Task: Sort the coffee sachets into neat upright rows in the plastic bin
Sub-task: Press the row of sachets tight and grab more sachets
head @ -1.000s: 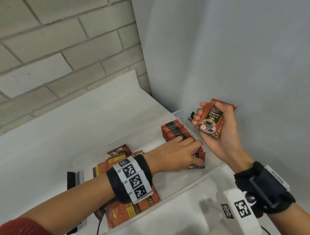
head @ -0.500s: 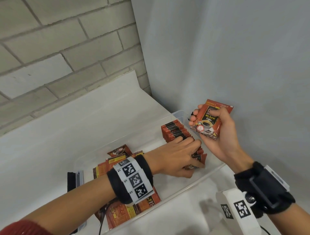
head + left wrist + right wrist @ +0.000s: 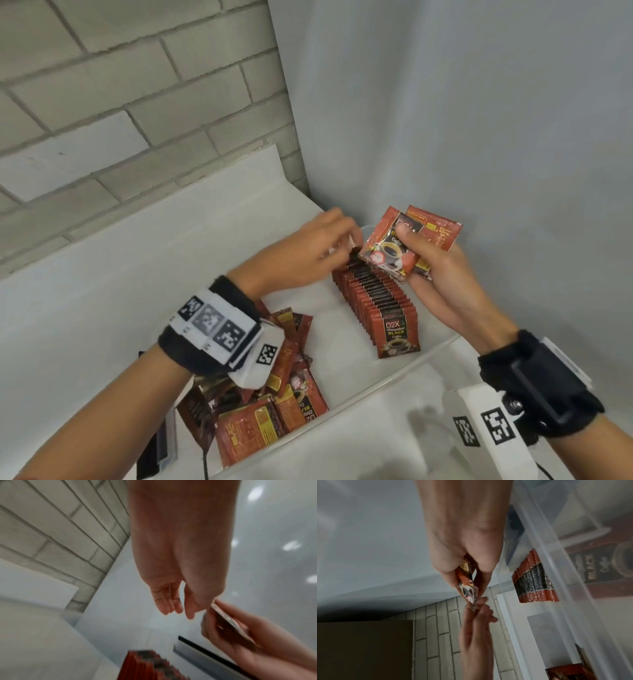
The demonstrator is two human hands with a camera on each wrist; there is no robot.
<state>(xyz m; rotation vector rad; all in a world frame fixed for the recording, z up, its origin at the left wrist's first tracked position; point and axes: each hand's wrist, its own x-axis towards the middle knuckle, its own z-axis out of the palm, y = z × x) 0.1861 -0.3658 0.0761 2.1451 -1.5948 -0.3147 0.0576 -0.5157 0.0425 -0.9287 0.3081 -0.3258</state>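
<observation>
Above a clear plastic bin (image 3: 404,377) set in a white corner, a person's right hand (image 3: 442,274) grips a small fan of coffee sachets (image 3: 394,246), thumb pressed across the front one, apparently held as a ready supply over the row being built. Left hand (image 3: 308,253) reaches in with fingertips at the fan's edge, likely to draw off one sachet; whether it has pinched one yet cannot be told. Below them, an upright row of sachets (image 3: 380,301) stands packed front to back along the bin's right side, while a loose heap of sachets (image 3: 267,404) lies unsorted at the near left end, so the job looks partly done. Only the head view shows heap and row together. Right wrist view alone shows the held sachets edge-on, with the left fingertips (image 3: 485,609) touching their lower corner. Left wrist view, blurred, shows those fingers loosely curled.
</observation>
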